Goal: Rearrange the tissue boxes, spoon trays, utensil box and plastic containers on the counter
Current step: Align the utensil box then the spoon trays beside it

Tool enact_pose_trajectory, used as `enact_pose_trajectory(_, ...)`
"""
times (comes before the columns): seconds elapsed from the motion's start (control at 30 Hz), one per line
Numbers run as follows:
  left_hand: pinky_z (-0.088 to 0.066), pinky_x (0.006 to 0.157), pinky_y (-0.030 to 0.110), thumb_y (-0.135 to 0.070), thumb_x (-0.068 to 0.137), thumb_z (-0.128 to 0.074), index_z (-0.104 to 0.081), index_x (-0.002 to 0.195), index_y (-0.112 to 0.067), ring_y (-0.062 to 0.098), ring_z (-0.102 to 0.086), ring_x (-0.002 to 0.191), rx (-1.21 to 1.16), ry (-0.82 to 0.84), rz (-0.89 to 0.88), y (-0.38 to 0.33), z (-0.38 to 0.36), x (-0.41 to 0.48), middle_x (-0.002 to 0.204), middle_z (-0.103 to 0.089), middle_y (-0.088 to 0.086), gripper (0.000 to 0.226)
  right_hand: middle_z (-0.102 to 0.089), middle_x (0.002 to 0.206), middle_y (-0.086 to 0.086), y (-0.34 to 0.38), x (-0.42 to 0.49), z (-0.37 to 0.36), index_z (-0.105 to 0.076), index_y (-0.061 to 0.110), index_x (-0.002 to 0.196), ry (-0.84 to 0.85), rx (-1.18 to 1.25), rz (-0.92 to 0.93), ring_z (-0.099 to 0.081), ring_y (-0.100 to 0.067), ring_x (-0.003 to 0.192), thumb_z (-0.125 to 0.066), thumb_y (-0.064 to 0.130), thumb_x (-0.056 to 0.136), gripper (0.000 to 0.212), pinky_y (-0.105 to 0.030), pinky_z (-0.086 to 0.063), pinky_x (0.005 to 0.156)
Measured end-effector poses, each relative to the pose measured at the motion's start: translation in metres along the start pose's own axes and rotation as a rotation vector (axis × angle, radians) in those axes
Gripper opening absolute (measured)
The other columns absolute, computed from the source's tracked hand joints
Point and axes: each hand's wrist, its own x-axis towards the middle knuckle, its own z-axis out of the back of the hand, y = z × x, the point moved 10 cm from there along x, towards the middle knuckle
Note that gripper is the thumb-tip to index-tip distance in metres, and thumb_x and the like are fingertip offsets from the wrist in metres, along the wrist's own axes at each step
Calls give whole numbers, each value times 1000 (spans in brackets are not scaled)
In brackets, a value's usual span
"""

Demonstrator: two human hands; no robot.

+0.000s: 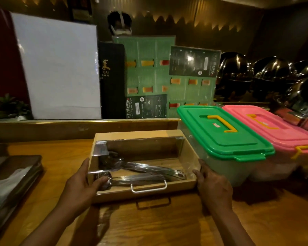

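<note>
In the head view, the step in hand looks to be the utensil box: it sits on the wooden tabletop, a clear-lidded wooden box with metal serving utensils inside. The left hand clasps the box's left end, thumb lying over the clear lid, and the right hand presses its fingers against the right end, so both hands hold the box between them. Just right of the box, almost touching it, stands the green-lidded container, with the pink-lidded container beyond that. Left of the box lies a dark metal tray. The next move probably calls for sliding or lifting the box level, keeping the lid shut and clear of the green container.
</note>
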Motion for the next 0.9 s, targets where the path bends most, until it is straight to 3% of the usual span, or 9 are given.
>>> enact_pose_trajectory(0.23, -55, 91, 39, -22, 84, -80, -42, 148, -34, 10, -66, 108, -91, 23, -6, -7, 1, -1, 119, -68, -11, 75, -74, 89, -16, -4, 2, 0, -63, 34, 127, 14, 24, 9, -68, -38, 73, -59, 49, 90, 40, -41, -52, 60)
enact_pose_trajectory(0.43, -58, 86, 36, -18, 87, -75, -46, 125, -57, 7, -68, 105, -149, 66, 4, -10, -1, -1, 113, -69, -16, 62, -73, 86, -20, -4, 1, 1, -66, 31, 123, 32, 73, 17, -67, -40, 71, -64, 45, 88, 37, -39, -48, 59)
enact_pose_trajectory(0.57, -59, 86, 37, -21, 87, -74, -42, 133, -52, 10, -66, 109, -162, 64, 11, -9, -1, -1, 121, -67, -11, 65, -72, 83, -21, -4, -1, 4, -69, 26, 119, 38, 93, 12, -67, -41, 71, -68, 39, 87, 35, -41, -50, 61)
enact_pose_trajectory(0.73, -58, 87, 35, -24, 89, -72, -31, 124, -70, 10, -61, 116, -192, 86, 9, -9, -3, -3, 125, -59, -18, 71, -73, 88, -15, -4, -5, -1, -61, 34, 124, 137, 23, -28, -67, -35, 75, -58, 53, 88, 41, -40, -54, 64)
enact_pose_trajectory(0.83, -54, 96, 40, -35, 88, -73, -19, 150, -55, 17, -53, 130, -164, 85, 26, -6, 1, -8, 148, -48, -9, 84, -73, 90, -16, 13, -11, 5, -64, 31, 118, 171, 79, -8, -68, -36, 77, -60, 45, 88, 34, -43, -55, 68)
enact_pose_trajectory(0.9, -48, 106, 48, -46, 85, -74, -11, 155, -47, 22, -41, 142, -117, 61, 36, 3, 12, -8, 161, -35, -4, 94, -73, 86, -13, 39, -18, 10, -70, 28, 109, 170, 152, 55, -67, -32, 72, -69, 32, 86, 23, -39, -52, 66)
